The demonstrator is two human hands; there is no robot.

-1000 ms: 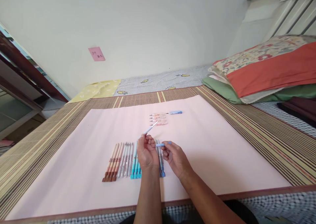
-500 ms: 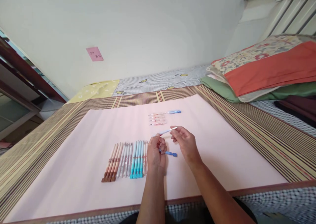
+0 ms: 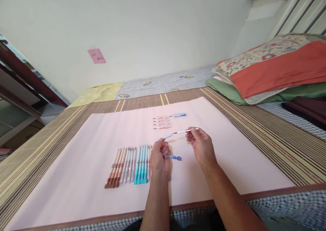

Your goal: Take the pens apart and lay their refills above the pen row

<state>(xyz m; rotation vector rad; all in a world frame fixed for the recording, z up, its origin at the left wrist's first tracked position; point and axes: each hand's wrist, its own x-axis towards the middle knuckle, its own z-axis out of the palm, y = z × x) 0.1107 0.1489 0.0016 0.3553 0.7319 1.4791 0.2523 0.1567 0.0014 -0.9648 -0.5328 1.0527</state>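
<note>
My left hand (image 3: 160, 154) is closed on a light blue pen barrel (image 3: 167, 136). My right hand (image 3: 202, 144) pinches a white pen refill (image 3: 182, 131). The refill's dark tip points left, at the barrel's right end. A blue pen part (image 3: 175, 157) sticks out to the right below my left hand; whether the lower fingers touch it I cannot tell. Left of that hand lie rows of pens: brown-ended pens (image 3: 117, 168), clear pens (image 3: 128, 164) and turquoise pens (image 3: 141, 164). My left hand partly hides more pens beside them.
Several short clear pieces with dark tips (image 3: 162, 123) and a blue pen part (image 3: 179, 115) lie farther back on the pale pink sheet (image 3: 84, 149). A striped mat (image 3: 254, 136) lies under the sheet. Folded bedding (image 3: 277, 68) is piled at the right, against the wall side.
My right hand has moved right and slightly up, away from my left hand. The white refill now shows outside the barrel. My left hand has barely moved.
</note>
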